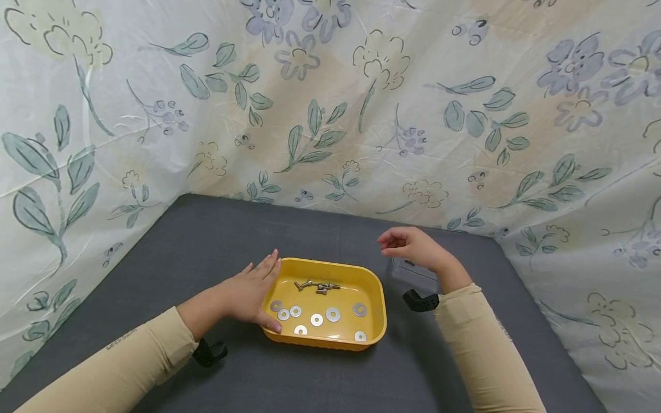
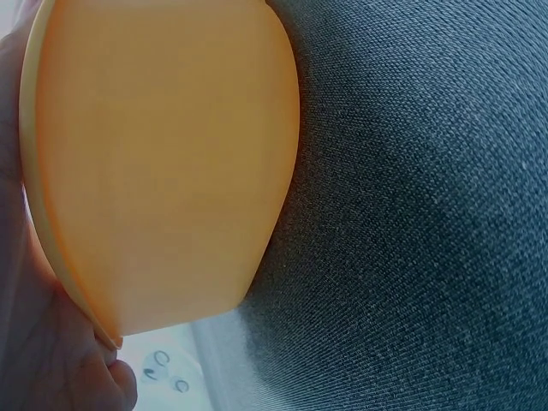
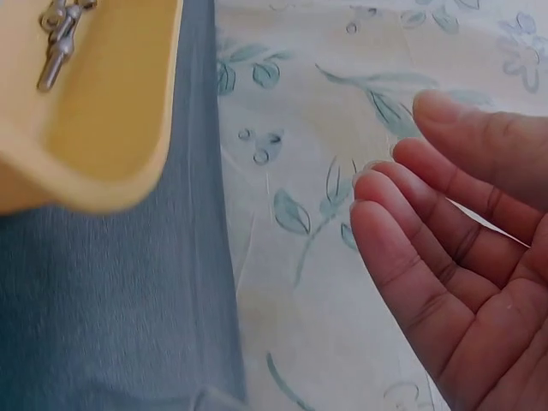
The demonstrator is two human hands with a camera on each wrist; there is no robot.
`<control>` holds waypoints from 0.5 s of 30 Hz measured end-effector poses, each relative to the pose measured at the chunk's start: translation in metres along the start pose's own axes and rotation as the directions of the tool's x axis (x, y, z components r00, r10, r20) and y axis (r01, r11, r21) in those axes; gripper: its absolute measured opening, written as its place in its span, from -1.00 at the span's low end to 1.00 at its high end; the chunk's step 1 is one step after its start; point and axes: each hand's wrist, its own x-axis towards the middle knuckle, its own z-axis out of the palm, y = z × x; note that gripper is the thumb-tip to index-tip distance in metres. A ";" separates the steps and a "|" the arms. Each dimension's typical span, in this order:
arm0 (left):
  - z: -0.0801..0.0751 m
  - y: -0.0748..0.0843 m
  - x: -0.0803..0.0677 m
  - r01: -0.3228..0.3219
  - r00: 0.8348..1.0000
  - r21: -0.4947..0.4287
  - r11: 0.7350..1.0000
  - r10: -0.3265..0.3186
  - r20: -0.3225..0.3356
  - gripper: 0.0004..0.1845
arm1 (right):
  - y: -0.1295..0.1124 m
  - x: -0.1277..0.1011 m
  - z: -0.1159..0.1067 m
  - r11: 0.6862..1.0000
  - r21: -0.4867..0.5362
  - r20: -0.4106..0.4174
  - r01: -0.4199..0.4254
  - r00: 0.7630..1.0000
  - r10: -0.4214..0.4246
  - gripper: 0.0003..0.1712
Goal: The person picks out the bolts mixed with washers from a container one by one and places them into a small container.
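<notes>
A yellow tray [image 1: 383,312] rests on the dark cloth. Several metal bolts [image 1: 321,288] lie together toward its back. Nearer the front are several flat washers [image 1: 333,314] of different sizes. My left hand [image 1: 248,292] rests on the tray's left end, its fingers spread along the rim and the thumb over the front left corner. From the left wrist view, that hand lies along the rim above the tray's outer wall [image 2: 163,171]. My right hand [image 3: 462,248] hovers to the right of the tray with loosely bent fingers and nothing between them.
Under and behind the right hand stands a transparent box [image 1: 415,272] with its edges barely visible. The dark grey cloth [image 1: 289,378] covers the work surface. A flowered curtain [image 1: 330,115] closes off the back and both sides. Black straps hang at both wrists.
</notes>
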 end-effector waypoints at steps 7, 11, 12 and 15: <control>0.001 0.000 0.000 0.000 1.000 0.000 1.000 0.000 -0.006 0.44 | -0.007 0.009 0.015 0.999 0.025 0.022 0.020 1.000 -0.020 -0.72; 0.000 0.000 0.000 0.009 1.000 0.000 1.000 -0.009 -0.001 0.44 | -0.010 0.015 0.024 0.999 0.023 0.042 0.029 0.999 -0.030 -0.72; 0.000 0.000 0.000 0.010 1.000 0.001 1.000 -0.010 0.000 0.45 | -0.011 0.016 0.026 0.999 0.016 0.046 0.034 0.998 -0.035 -0.72; 0.000 0.000 0.000 0.011 1.000 0.005 1.000 -0.011 0.001 0.45 | -0.012 0.018 0.032 0.999 -0.005 0.060 0.053 0.997 -0.053 -0.73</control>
